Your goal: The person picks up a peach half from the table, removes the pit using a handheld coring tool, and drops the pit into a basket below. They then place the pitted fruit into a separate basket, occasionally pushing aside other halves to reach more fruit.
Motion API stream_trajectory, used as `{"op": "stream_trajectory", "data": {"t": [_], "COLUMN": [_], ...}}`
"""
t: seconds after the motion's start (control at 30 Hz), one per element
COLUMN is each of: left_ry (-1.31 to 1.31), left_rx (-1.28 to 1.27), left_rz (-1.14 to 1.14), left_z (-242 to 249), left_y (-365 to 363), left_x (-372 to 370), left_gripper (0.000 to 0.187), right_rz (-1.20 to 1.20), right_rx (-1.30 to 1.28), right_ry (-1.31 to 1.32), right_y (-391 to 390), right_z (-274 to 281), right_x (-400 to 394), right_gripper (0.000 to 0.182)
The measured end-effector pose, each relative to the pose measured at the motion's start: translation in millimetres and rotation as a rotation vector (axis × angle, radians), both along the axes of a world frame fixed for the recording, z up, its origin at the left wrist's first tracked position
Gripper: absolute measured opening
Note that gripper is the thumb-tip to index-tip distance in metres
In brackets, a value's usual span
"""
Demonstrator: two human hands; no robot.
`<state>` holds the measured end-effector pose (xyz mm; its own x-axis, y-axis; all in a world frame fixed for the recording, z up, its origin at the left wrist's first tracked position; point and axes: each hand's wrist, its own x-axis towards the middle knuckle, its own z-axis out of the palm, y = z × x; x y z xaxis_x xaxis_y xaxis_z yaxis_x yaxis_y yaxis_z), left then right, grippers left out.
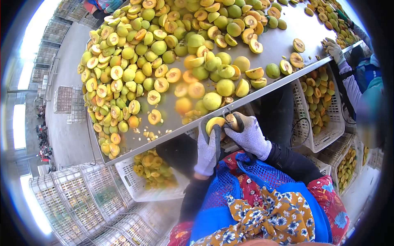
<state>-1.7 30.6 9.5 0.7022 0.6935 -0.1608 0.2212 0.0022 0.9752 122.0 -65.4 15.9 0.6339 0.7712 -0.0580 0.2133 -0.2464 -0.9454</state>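
Observation:
Both my hands wear light purple gloves with dark grey fingers and meet just off the metal table's front edge. My left hand [208,143] is closed round a yellow-green fruit half [214,124]. Beside it, my right hand [243,133] is closed on a brownish fruit piece [232,122]; a small dark metal loop [225,111] shows above it, its lower part hidden by the fingers. Beyond them, whole and halved yellow-green fruits [213,101] lie heaped on the metal table [172,137], with loose pale seeds near the edge.
Below the table's edge, a white crate [131,180] at the left and another [305,119] at the right hold fruit. Wire-framed crates [82,192] stand lower left. A co-worker's gloved hand [334,51] is over the table's right end; another person [107,5] is at the far upper left.

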Motion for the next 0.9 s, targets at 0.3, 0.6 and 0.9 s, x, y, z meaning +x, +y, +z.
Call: {"op": "stream_trajectory", "data": {"t": [0.3,0.6,0.9], "left_ry": [-0.100,0.065,-0.011], "left_rx": [0.367,0.445,0.133], "left_rz": [-0.140,-0.041,0.325], "left_z": [-28.3,-6.7,-15.3], "left_y": [11.5,-1.2,-23.8], "left_x": [-18.1,-12.3,-1.1], "left_gripper": [0.070,0.048,0.033], "right_rz": [0.301,0.436,0.501], "right_rx": [-0.164,-0.300,0.145], "right_ry": [-0.232,-0.397,-0.218], "right_y": [-26.6,-25.2,-25.3], "right_z": [13.4,21.2,-11.8], "right_x": [-0.3,-7.7,-11.5], "right_gripper": [0.040,0.029,0.029]}}
